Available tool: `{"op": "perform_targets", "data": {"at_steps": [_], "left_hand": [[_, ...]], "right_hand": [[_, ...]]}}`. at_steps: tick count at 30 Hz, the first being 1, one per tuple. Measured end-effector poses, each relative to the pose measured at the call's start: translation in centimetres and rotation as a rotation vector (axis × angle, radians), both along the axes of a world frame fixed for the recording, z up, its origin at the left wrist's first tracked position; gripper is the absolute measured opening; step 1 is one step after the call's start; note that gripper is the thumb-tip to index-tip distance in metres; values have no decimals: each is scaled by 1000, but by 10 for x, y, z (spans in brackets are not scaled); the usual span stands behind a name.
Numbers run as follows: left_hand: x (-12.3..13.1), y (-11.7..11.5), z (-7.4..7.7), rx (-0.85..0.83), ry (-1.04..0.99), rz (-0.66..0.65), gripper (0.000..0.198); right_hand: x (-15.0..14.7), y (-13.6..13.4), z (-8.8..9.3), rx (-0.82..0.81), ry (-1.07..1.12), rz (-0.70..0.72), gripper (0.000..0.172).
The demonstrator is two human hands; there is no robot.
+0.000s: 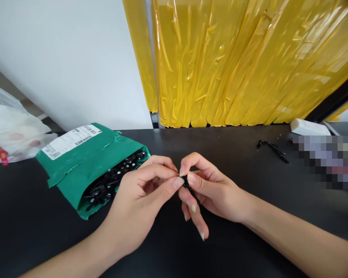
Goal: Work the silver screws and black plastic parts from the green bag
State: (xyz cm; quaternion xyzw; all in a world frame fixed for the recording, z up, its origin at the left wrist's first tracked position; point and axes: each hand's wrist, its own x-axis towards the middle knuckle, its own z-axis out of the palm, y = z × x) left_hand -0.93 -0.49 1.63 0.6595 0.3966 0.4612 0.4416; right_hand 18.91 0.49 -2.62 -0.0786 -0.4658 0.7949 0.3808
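A small, thin black stick-like part is pinched between my two hands over the table. My left hand grips its upper end between thumb and index finger. Thumb and index finger of my right hand close on the same end, while the other fingers extend below it. The fingertips hide much of the part. Just left of my left hand lies a torn green mailer bag with a white label. Its opening shows many similar black parts with small shiny round spots.
On the black table, another thin black piece lies at the right, near a white box-like object and a blurred-out patch. White plastic bags sit far left. Yellow plastic sheeting and a white panel stand behind.
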Motion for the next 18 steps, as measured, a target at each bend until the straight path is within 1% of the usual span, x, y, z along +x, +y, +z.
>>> {"op": "perform_targets", "data": {"at_steps": [5,8,10,12,13,16,18], "left_hand": [[-1,2,-2,-64,-104,-42,12],[0,4,-3,-79,-135,-43,12],[1,5,-3,-26,-87,-9,14],[2,4,-3,49,-5,36,26],[2,4,-4,79,28,58,29],[3,1,-4,124,94,103,25],[4,0,-4,136,113,105,24]], "right_hand": [[4,2,1,24,7,-4,9],[5,3,4,9,5,-38,9],[5,3,6,-2,-6,-56,9],[5,2,6,-1,-16,-59,9],[4,2,7,-1,-18,-55,9],[2,1,6,2,-12,-43,9],[1,0,5,-2,-10,-44,9]]}}
